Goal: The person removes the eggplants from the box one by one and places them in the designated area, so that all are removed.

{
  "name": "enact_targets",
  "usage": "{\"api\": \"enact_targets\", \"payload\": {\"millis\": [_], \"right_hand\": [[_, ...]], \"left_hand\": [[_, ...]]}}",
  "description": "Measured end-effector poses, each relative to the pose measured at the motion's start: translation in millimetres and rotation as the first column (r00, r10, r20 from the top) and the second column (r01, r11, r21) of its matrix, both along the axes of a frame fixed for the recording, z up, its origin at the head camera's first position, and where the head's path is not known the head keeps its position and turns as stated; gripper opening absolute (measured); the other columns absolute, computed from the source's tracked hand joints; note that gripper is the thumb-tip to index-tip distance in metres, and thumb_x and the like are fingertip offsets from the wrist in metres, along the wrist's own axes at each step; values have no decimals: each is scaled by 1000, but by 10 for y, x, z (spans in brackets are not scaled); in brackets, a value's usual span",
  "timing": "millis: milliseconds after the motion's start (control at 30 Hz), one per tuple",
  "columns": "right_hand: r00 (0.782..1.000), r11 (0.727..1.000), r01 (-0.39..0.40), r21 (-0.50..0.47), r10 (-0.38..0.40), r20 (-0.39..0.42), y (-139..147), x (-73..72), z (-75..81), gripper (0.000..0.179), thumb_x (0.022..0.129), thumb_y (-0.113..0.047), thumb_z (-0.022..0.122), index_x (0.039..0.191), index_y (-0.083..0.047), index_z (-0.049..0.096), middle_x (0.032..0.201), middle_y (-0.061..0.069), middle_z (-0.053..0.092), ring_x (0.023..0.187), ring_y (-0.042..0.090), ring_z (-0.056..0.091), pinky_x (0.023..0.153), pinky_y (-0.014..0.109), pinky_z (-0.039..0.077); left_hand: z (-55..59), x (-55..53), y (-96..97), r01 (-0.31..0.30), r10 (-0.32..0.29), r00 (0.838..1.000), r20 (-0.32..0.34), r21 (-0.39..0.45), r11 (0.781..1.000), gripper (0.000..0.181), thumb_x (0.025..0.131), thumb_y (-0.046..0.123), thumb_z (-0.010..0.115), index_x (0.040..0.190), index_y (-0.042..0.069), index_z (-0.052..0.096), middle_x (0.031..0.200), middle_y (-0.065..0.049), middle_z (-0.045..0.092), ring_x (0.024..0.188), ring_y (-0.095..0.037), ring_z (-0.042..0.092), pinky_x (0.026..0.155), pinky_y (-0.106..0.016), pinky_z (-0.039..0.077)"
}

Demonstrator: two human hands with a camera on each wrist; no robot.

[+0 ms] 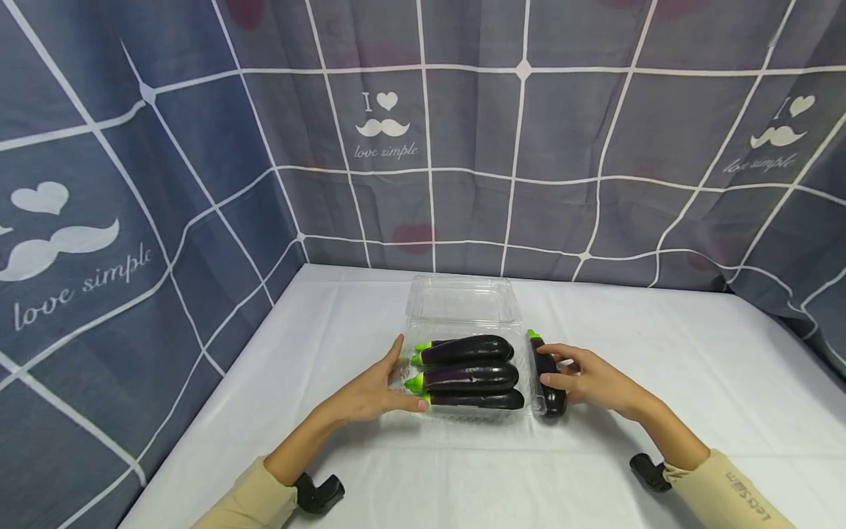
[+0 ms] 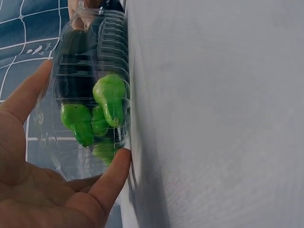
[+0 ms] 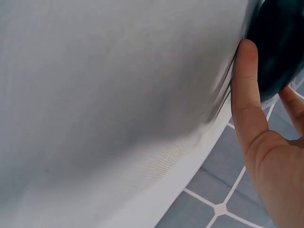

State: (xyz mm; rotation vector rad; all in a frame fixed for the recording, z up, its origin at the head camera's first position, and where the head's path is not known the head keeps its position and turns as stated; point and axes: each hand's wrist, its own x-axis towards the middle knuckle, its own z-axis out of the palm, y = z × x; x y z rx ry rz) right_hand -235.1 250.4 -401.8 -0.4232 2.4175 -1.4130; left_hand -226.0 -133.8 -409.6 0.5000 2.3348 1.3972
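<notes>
A clear plastic clamshell box (image 1: 413,375) lies with its lid (image 1: 463,300) folded back, away from me. Inside it, several glossy dark eggplants (image 1: 471,377) lie sideways, their bright green caps (image 2: 110,97) toward the left end. My left hand (image 1: 377,389) spans that end, thumb at the near corner and straight fingers along the far side. Just outside the right wall, another eggplant (image 1: 550,397) lies lengthwise with its green cap pointing away. My right hand (image 1: 584,378) holds this one between thumb and fingers from the right; its dark body (image 3: 278,47) shows in the right wrist view.
A white cloth (image 1: 476,477) covers the table. Grey-blue checked curtains (image 1: 476,132) hang behind it and on the left (image 1: 86,316). Black camera mounts sit on the left wrist (image 1: 319,494) and right wrist (image 1: 648,472).
</notes>
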Motion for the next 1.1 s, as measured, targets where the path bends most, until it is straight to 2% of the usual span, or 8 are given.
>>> {"api": "enact_targets", "payload": {"millis": [133,333,533,767,1100], "right_hand": [[1000,1000,17,-13,-17,2,-1,13,-12,61,96,-23,67,145,3,42,135,33,43,100,28,59,69,38,57],[1000,1000,4,-22,-4,-1,-14,15,-1,62,97,-23,65,147,4,38,138,35,40,105,31,58,69,38,57],[1000,1000,-3,-24,3,-8,-12,14,-4,62,98,-21,64,148,4,38,136,34,42,106,32,59,69,38,57],[999,1000,-9,-20,9,-37,2,29,7,58,98,-20,63,146,3,41,135,34,45,109,34,58,72,36,57],[997,1000,5,-2,-5,-73,16,29,16,57,98,-21,64,145,2,43,133,30,49,112,35,57,80,38,56]], "left_hand": [[7,2,6,7,-7,1000,-3,-5,1000,123,80,40,82,158,10,-8,160,-23,11,143,-39,25,111,-54,27],[11,9,3,6,-6,1000,5,1,1000,122,80,39,82,158,11,-8,160,-24,13,143,-40,25,111,-54,27],[3,13,-4,-9,9,1000,8,0,1000,123,79,40,82,158,12,-8,161,-22,12,145,-37,22,112,-54,25],[-7,15,-17,-14,14,1000,18,2,1000,124,78,40,83,159,14,-7,158,-20,23,145,-34,24,112,-55,24],[11,23,-10,-16,16,1000,12,-3,1000,125,78,40,84,158,14,-8,159,-21,21,144,-35,24,112,-55,24]]}}
